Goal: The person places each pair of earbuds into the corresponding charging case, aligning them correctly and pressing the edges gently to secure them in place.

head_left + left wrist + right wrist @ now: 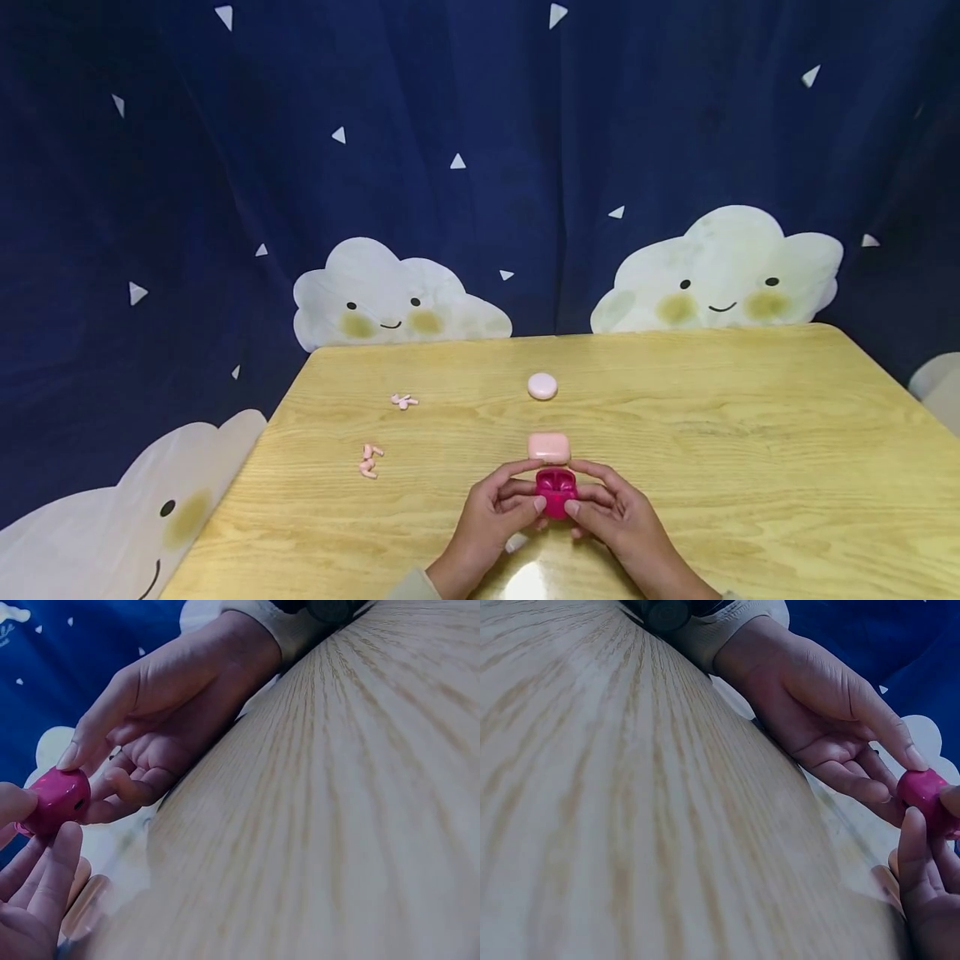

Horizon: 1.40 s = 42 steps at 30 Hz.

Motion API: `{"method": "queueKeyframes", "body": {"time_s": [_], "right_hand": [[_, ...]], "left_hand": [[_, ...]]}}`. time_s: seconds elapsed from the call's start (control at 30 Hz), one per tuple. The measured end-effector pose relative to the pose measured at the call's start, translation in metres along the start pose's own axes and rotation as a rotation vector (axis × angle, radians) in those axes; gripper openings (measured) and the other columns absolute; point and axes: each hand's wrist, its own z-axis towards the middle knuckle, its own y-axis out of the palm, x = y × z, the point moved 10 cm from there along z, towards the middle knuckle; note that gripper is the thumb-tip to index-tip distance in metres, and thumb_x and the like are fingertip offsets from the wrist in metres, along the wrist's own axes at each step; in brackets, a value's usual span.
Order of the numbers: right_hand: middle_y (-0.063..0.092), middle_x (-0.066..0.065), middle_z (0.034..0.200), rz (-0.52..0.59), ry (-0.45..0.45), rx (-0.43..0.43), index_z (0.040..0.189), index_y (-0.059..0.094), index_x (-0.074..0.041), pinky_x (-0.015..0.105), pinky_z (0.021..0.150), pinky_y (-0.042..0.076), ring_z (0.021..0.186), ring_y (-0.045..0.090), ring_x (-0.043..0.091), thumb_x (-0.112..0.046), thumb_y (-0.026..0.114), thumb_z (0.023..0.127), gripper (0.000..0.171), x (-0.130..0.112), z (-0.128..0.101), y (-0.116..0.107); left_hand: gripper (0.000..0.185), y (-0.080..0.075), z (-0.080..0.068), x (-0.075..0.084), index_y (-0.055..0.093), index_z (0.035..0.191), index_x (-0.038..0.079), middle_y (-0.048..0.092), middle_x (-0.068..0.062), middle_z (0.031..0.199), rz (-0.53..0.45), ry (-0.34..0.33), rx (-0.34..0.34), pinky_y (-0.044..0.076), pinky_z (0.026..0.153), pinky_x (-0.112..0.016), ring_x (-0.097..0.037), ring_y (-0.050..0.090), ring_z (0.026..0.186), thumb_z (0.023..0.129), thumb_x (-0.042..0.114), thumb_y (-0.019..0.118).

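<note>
Both your left hand (491, 521) and right hand (615, 517) pinch the open magenta case (556, 492); the pink case (549, 447) sits at its 12 o'clock.

Setting: staged recording corner, likely in a home or small studio. Evidence: dark blue fabric backdrop (480, 150) printed with smiling clouds (397, 296) and white triangles hangs in folds behind a light wood-grain counter (750, 433). Backdrop fills the whole view; no walls, shelving or equipment visible.
</note>
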Motion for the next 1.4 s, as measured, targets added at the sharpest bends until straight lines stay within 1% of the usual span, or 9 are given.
{"method": "queueKeyframes", "body": {"time_s": [0.1, 0.2, 0.3, 0.47, 0.6, 0.77, 1.0, 1.2, 1.4], "right_hand": [[0.064, 0.020, 0.115, -0.010, -0.034, -0.002, 0.142, 0.040, 0.001, 0.036, 0.074, 0.057, 0.091, 0.068, 0.023, -0.010, 0.065, 0.091, 0.058, -0.0030, -0.0007, 0.0011], [0.064, 0.019, 0.116, -0.020, -0.033, 0.015, 0.140, 0.043, 0.002, 0.036, 0.072, 0.057, 0.090, 0.068, 0.022, -0.010, 0.066, 0.091, 0.056, -0.0022, -0.0019, 0.0003], [0.064, 0.017, 0.115, -0.026, -0.014, 0.034, 0.138, 0.047, 0.000, 0.036, 0.072, 0.057, 0.088, 0.067, 0.021, -0.011, 0.067, 0.090, 0.053, -0.0003, -0.0021, -0.0012], [0.064, 0.017, 0.114, -0.049, -0.040, 0.030, 0.137, 0.048, -0.001, 0.036, 0.071, 0.057, 0.088, 0.067, 0.020, -0.012, 0.067, 0.091, 0.051, -0.0038, 0.0009, -0.0033], [0.064, 0.016, 0.115, -0.043, -0.031, 0.034, 0.137, 0.049, -0.001, 0.036, 0.071, 0.057, 0.089, 0.067, 0.020, -0.012, 0.068, 0.090, 0.052, -0.0025, 0.0011, -0.0050], [0.065, 0.015, 0.114, -0.037, -0.020, 0.046, 0.136, 0.050, -0.001, 0.037, 0.071, 0.057, 0.090, 0.068, 0.021, -0.012, 0.069, 0.089, 0.052, -0.0006, -0.0006, -0.0053], [0.066, 0.016, 0.113, -0.044, -0.069, 0.035, 0.135, 0.050, 0.003, 0.036, 0.070, 0.057, 0.087, 0.068, 0.020, -0.010, 0.067, 0.090, 0.050, -0.0067, -0.0004, -0.0037], [0.067, 0.014, 0.113, -0.043, -0.063, 0.045, 0.135, 0.051, 0.002, 0.036, 0.070, 0.057, 0.087, 0.068, 0.019, -0.011, 0.068, 0.089, 0.050, -0.0060, -0.0002, -0.0046], [0.067, 0.015, 0.112, -0.049, -0.109, 0.015, 0.135, 0.048, 0.006, 0.035, 0.070, 0.057, 0.087, 0.068, 0.018, -0.008, 0.066, 0.091, 0.050, -0.0092, -0.0014, -0.0020]], "left_hand": [[0.044, -0.0004, -0.0007, 0.0009, 0.056, 0.131, 0.002, 0.064, -0.023, 0.110, 0.005, 0.015, 0.001, 0.056, 0.077, -0.031, -0.016, 0.068, 0.089, 0.089, 0.007, 0.068], [0.043, -0.0008, -0.0015, 0.0007, 0.057, 0.130, 0.000, 0.064, -0.024, 0.110, 0.011, 0.022, 0.003, 0.056, 0.078, -0.031, -0.016, 0.068, 0.090, 0.089, 0.008, 0.069], [0.042, -0.0016, -0.0021, 0.0002, 0.058, 0.128, -0.001, 0.065, -0.024, 0.109, 0.019, 0.027, 0.008, 0.056, 0.078, -0.033, -0.016, 0.069, 0.089, 0.089, 0.007, 0.069], [0.040, -0.0027, 0.0004, 0.0019, 0.060, 0.127, 0.000, 0.066, -0.023, 0.108, 0.033, 0.047, 0.024, 0.056, 0.078, -0.033, -0.018, 0.069, 0.090, 0.088, 0.006, 0.069], [0.040, -0.0019, 0.0016, 0.0020, 0.060, 0.126, 0.000, 0.066, -0.024, 0.108, 0.032, 0.045, 0.026, 0.056, 0.079, -0.034, -0.019, 0.069, 0.092, 0.088, 0.005, 0.069], [0.040, -0.0020, -0.0005, 0.0001, 0.061, 0.126, 0.000, 0.067, -0.023, 0.108, 0.031, 0.026, 0.026, 0.055, 0.079, -0.034, -0.020, 0.069, 0.092, 0.087, 0.006, 0.070], [0.039, -0.0046, 0.0003, 0.0013, 0.061, 0.124, -0.001, 0.067, -0.024, 0.107, 0.035, 0.023, 0.037, 0.056, 0.078, -0.033, -0.019, 0.070, 0.090, 0.087, 0.006, 0.070], [0.039, -0.0035, 0.0004, 0.0025, 0.060, 0.124, -0.005, 0.066, -0.027, 0.107, 0.018, 0.025, 0.027, 0.056, 0.078, -0.033, -0.017, 0.069, 0.089, 0.087, 0.005, 0.069], [0.039, -0.0025, -0.0012, 0.0026, 0.059, 0.124, -0.007, 0.065, -0.028, 0.107, -0.006, 0.031, 0.013, 0.056, 0.076, -0.032, -0.015, 0.069, 0.085, 0.088, 0.005, 0.069]]}}
